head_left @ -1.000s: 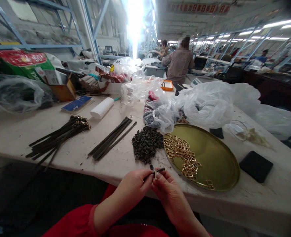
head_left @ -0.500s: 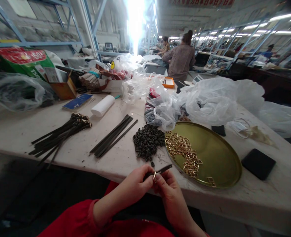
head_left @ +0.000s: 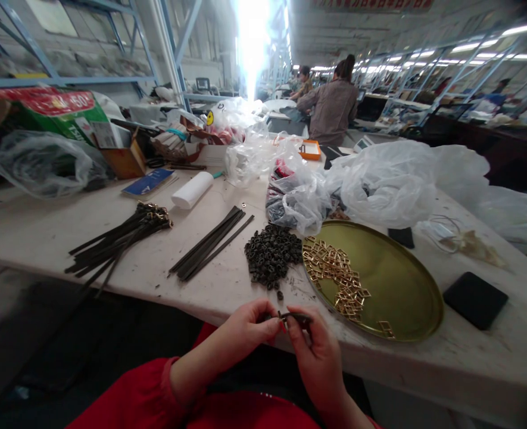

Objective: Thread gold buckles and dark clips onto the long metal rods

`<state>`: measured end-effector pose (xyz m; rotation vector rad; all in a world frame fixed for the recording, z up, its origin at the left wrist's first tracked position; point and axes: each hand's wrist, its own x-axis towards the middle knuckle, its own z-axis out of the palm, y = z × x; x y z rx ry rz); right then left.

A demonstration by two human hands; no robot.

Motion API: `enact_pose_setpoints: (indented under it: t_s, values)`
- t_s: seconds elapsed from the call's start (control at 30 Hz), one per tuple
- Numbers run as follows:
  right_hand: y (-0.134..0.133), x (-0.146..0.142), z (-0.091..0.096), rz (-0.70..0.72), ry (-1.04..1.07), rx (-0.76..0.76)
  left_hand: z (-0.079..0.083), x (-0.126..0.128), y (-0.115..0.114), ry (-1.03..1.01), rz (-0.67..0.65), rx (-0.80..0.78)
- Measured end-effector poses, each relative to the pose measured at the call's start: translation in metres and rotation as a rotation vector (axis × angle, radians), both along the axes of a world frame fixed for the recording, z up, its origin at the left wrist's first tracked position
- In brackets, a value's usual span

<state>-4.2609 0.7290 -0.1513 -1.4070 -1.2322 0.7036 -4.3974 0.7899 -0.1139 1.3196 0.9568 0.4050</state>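
Observation:
At the table's front edge, my left hand (head_left: pixel 252 325) is closed in a pinch on a dark strap (head_left: pixel 299 317) beside a small gold buckle (head_left: pixel 282 322). My right hand (head_left: pixel 314 345) grips the same strap just right of the buckle, thumb and fingers pressed together. Most of the buckle is covered by my fingertips. Beyond my hands lies a heap of small black loops (head_left: pixel 273 255). To its right, gold rectangular buckles (head_left: pixel 334 271) are gathered on the left side of a round gold tray (head_left: pixel 399 274).
Several loose dark straps (head_left: pixel 212 244) lie left of the loops. A bundle of buckled straps (head_left: pixel 120 241) sits farther left. Behind are a white roll (head_left: pixel 192 190), a blue booklet (head_left: pixel 147 182) and plastic bags (head_left: pixel 383 176). A black pad (head_left: pixel 476 300) lies right of the tray.
My right hand has shifted slightly right, and its fingers now fold over the strap end that stuck out before. The buckle is more hidden. The view has turned slightly.

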Motion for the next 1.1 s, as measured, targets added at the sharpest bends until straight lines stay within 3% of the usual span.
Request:
enact_pose_setpoints:
  t_s: [0.07,0.13,0.37,0.47,0.67,0.8,0.97,1.1]
  values:
    - [-0.002,0.006,0.004,0.128,-0.08,0.088,0.002,-0.001,0.0,0.011,0.01,0.011]
    - [-0.003,0.011,0.01,0.24,-0.033,0.068,0.004,-0.002,0.001,0.048,0.013,0.025]
    - [0.007,0.018,0.019,0.388,0.553,-0.33,0.006,-0.006,0.002,0.133,0.003,0.076]
    - [0.01,0.019,0.017,0.409,0.653,-0.423,0.005,-0.005,0.001,0.122,0.002,0.081]
    - [0.012,0.025,0.01,0.408,0.316,-0.309,-0.001,-0.003,0.001,0.152,0.001,0.138]
    - [0.013,0.03,0.007,0.457,0.141,-0.331,0.0,-0.003,0.001,0.177,-0.032,0.153]
    - [0.014,0.027,0.013,0.357,-0.089,-0.224,0.0,-0.001,-0.001,0.225,-0.065,0.275]
    - [0.015,0.023,0.012,0.262,-0.185,-0.203,-0.003,0.002,-0.006,0.229,-0.076,0.27]
